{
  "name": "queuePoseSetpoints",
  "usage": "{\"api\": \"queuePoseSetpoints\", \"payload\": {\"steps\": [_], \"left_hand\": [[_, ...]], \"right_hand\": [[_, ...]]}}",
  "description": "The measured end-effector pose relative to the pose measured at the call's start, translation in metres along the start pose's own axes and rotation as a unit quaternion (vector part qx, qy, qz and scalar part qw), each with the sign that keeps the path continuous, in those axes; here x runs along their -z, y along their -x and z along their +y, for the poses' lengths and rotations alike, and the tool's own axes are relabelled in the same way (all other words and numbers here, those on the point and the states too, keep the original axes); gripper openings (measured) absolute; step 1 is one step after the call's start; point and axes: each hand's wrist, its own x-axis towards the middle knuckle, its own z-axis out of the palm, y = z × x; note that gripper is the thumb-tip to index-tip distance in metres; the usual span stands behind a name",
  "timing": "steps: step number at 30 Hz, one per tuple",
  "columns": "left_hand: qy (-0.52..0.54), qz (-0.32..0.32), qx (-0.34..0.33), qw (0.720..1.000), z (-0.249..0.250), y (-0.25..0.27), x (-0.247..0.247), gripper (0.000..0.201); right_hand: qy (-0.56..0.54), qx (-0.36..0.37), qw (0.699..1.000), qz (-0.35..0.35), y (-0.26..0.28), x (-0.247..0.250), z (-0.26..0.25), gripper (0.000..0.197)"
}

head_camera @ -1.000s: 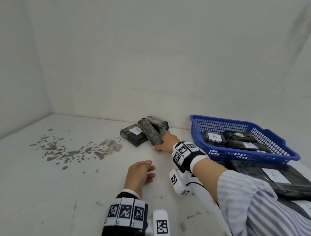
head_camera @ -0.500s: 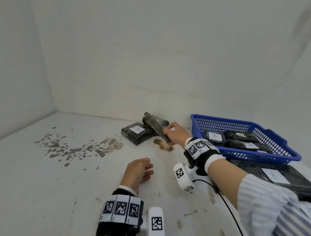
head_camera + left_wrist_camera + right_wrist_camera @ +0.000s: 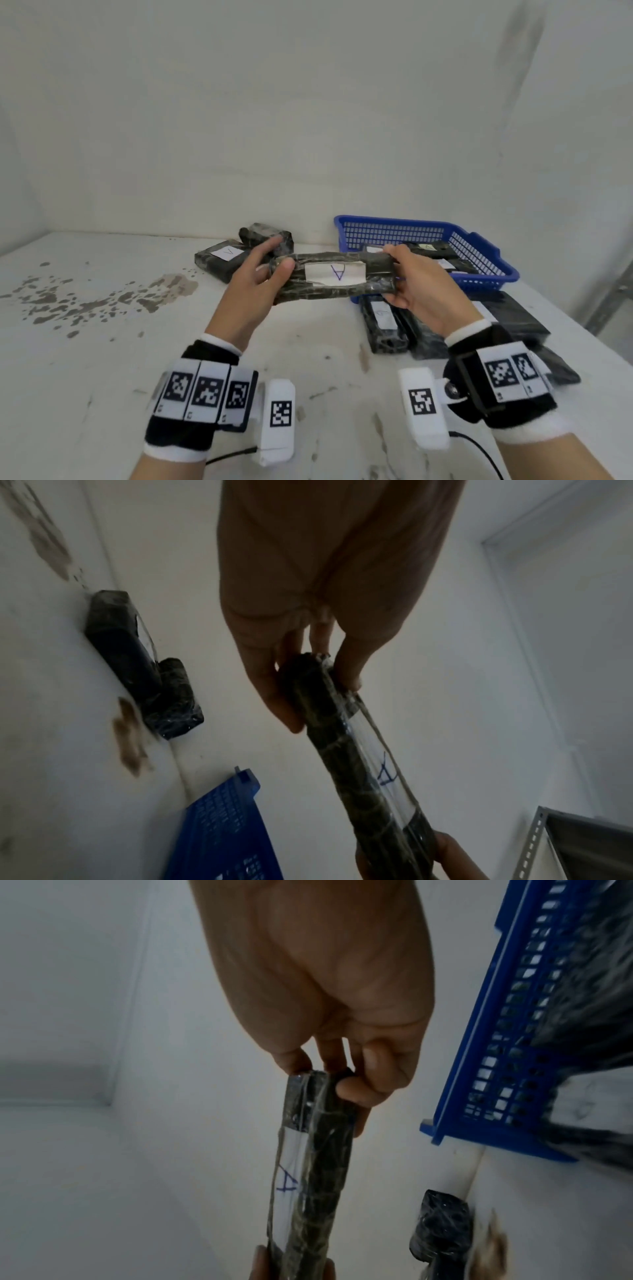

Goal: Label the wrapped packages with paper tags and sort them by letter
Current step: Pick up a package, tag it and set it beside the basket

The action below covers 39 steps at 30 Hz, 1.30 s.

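You hold the long wrapped package level above the table, in front of the blue basket. Your left hand pinches its left end, thumb on top; your right hand grips the right end. Tag reading "A" faces you.

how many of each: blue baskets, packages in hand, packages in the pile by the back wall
blue basket: 1
held package: 1, left hand and right hand grip its ends
back-pile packages: 2
total: 4
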Motion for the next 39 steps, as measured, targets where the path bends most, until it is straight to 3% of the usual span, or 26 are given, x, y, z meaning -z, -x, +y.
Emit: {"api": "queuePoseSetpoints", "payload": {"steps": [2,6,10,27,36,39], "left_hand": [[-0.002,0.009,-0.003,1.000,0.001,-0.001,-0.010,0.027],[0.045,0.033,-0.008,0.998,0.003,-0.006,-0.026,0.017],[0.099,0.019,0.010,0.995,0.005,-0.014,-0.030,0.024],[0.091,0.005,-0.016,0.996,-0.007,-0.005,-0.027,0.030],[0.098,0.022,-0.009,0.995,-0.011,-0.007,-0.024,0.060],[0.091,0.025,-0.010,0.995,-0.012,-0.007,-0.024,0.059]], "right_hand": [[-0.038,0.033,0.999,-0.005,0.010,0.007,0.006,0.034],[-0.058,0.117,0.991,0.002,0.018,0.013,0.021,0.039],[-0.087,0.146,0.985,0.027,0.013,0.012,0.032,0.042],[-0.074,0.207,0.974,0.053,0.014,-0.004,0.041,0.043],[-0.028,0.207,0.977,0.040,0.008,-0.012,0.032,0.046],[-0.010,0.206,0.978,0.037,0.004,-0.014,0.033,0.049]]}}
